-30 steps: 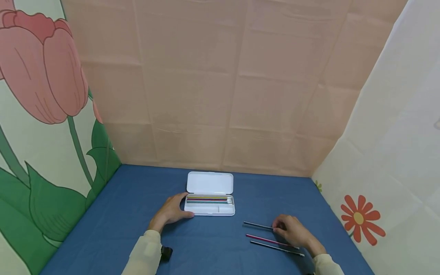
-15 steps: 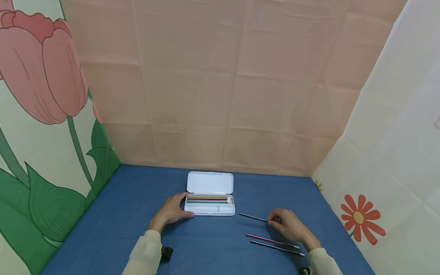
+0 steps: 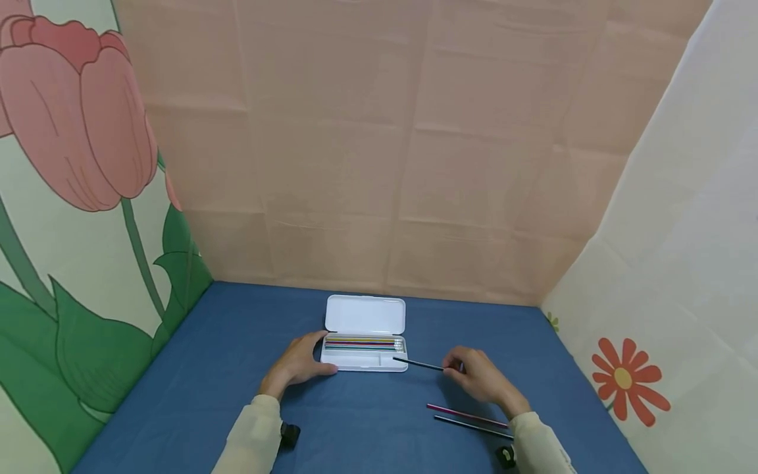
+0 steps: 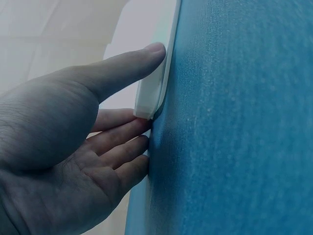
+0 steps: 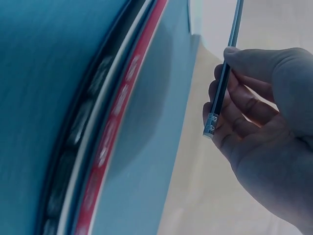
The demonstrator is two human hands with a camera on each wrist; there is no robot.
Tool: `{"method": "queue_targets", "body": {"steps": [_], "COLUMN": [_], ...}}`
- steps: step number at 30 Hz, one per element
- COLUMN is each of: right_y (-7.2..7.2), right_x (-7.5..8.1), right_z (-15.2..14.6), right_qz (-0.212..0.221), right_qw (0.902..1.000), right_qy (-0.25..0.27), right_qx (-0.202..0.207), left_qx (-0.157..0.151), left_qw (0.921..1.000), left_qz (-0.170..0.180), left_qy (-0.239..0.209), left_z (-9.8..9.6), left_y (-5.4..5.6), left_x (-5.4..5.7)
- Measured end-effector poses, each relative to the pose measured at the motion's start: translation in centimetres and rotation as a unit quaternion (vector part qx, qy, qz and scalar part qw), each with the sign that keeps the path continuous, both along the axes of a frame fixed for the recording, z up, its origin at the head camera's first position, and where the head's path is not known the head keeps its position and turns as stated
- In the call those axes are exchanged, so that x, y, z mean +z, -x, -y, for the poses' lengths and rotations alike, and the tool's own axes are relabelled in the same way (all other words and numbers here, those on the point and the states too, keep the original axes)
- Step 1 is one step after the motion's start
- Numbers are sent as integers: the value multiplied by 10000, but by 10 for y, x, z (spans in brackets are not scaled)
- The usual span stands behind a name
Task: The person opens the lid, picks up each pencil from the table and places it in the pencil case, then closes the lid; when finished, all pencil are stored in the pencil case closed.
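Observation:
A white pencil case point(image 3: 355, 361) lies open on the blue cloth, several coloured pencils point(image 3: 361, 343) in its rear compartment. My left hand point(image 3: 299, 363) holds the case at its left end, thumb along the front wall and fingers at the left side and back corner. Between thumb and fingers, my right hand point(image 3: 478, 376) pinches a dark pencil point(image 3: 419, 364) near its eraser end; in the right wrist view the eraser end point(image 5: 209, 128) points back toward the palm. The pencil's far tip is over the case's right front part; whether it touches is unclear.
A red pencil point(image 3: 462, 415) and another dark pencil point(image 3: 470, 426) lie side by side on the cloth, nearer me, partly hidden by the right sleeve. The case lid point(image 3: 365, 315) is raised behind. Printed and plain fabric walls point(image 3: 385, 164) enclose the table.
My right hand has lifted the dark pencil off the cloth and carried it left and forward, up to the case. The left hand has stayed on the case.

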State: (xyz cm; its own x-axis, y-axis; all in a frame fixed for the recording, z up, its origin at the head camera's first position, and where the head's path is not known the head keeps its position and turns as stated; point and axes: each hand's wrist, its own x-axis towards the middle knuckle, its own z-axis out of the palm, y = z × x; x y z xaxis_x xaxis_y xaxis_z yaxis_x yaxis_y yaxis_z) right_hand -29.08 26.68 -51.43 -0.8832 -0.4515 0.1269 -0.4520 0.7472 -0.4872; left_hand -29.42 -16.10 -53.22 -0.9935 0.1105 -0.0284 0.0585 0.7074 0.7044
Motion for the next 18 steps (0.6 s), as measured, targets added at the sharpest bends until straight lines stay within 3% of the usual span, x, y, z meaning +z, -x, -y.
{"method": "queue_targets", "body": {"steps": [5,18], "right_y": [6,25], "right_x": [0,6], "right_z": [17,57], "right_qz": [-128,-345], "right_qw": [9999,9991], "right_qy": [-88,27], "right_qx": [-74,243], "left_qx": [5,55], "left_qw": [10000,10000], "left_qz": [5,73], "left_qy": [4,-11], "left_z": [0,0], "left_y": [-1,1], "left_x": [1,-1]}}
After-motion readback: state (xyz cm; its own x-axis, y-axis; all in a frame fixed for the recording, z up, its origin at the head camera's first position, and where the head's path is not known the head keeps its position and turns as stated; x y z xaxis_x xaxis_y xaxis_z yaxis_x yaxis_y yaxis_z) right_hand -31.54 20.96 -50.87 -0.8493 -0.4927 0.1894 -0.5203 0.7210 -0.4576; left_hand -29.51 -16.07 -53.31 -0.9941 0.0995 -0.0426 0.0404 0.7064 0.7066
